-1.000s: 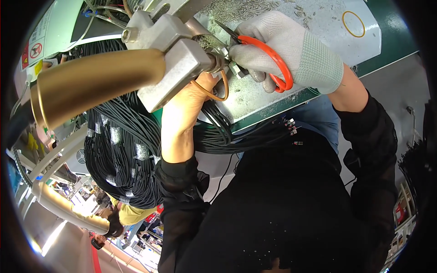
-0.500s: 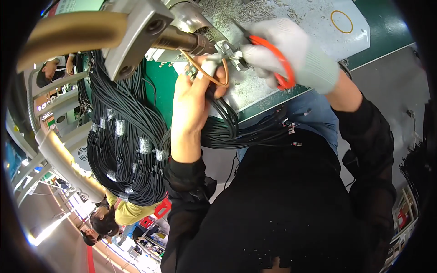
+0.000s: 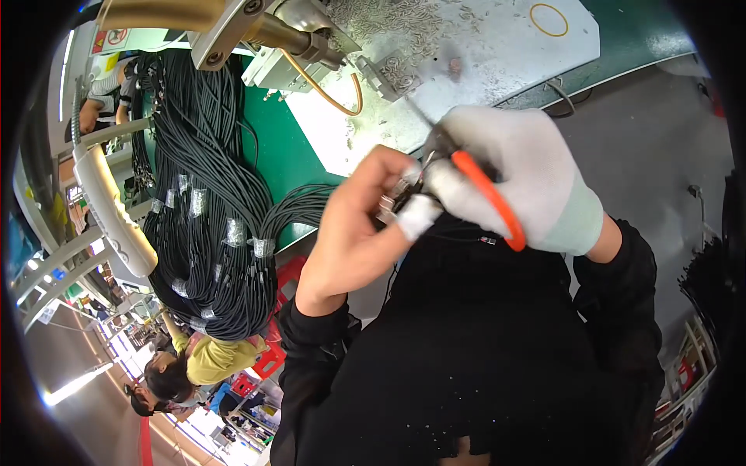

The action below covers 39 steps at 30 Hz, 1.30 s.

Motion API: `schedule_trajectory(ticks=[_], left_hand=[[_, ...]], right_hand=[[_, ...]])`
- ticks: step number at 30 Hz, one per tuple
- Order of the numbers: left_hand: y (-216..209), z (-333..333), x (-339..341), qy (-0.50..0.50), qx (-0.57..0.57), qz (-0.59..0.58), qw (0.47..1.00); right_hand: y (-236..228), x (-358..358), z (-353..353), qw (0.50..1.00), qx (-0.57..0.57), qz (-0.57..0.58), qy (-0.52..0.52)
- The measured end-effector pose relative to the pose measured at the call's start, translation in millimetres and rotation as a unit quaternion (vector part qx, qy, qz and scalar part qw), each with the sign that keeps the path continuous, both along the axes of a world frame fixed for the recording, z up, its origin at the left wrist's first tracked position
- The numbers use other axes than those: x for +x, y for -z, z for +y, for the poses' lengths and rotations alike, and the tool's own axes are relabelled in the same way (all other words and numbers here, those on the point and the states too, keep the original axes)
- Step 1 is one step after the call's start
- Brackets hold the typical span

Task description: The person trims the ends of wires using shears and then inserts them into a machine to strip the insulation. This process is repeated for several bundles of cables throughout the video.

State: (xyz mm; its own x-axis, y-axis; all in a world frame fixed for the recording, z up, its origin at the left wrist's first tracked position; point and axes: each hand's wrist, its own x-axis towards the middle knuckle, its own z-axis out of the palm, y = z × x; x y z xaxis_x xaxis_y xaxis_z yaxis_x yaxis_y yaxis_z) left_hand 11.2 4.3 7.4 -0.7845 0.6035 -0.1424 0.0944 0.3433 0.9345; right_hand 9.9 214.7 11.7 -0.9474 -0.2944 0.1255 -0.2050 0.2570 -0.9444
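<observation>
My bare left hand (image 3: 346, 245), with white wrapping on its thumb, is closed on small metal connectors (image 3: 395, 196) at the ends of black cables. Against them, my right hand (image 3: 544, 182) in a white glove grips red-handled pliers (image 3: 491, 200). The plier jaws meet the connectors between the two hands, but blur and fingers hide the exact contact. Both hands are in front of my body, just off the near edge of the metal plate (image 3: 497, 46). The machine head (image 3: 315, 50), with a tan tube (image 3: 322, 95) curving beside it, stands beyond my left hand.
Small metal scraps (image 3: 396, 39) litter the plate, and a yellow ring (image 3: 549, 20) lies at its far right. Thick bundles of black cables (image 3: 210, 155) hang at the left over the green table (image 3: 268, 151). A lamp (image 3: 116, 213) and a person in yellow (image 3: 214, 359) are farther left.
Both hands have drawn back from the machine head toward my body, carrying the connectors and pliers. The view has shifted slightly, and the right hand has turned with the pliers against the connectors.
</observation>
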Motion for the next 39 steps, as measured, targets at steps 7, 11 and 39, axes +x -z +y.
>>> schedule_trajectory(ticks=[7,11,39], left_hand=[[-9,-1,3,-0.047,0.212,-0.268,0.939],[-19,26,17,-0.128,0.079,-0.061,0.987],[-21,1,1,0.226,0.044,0.335,0.914]], right_hand=[[12,12,16,0.992,-0.021,0.126,-0.001],[6,11,21,0.999,-0.013,0.033,-0.025],[-2,13,20,0.851,-0.195,-0.435,-0.222]])
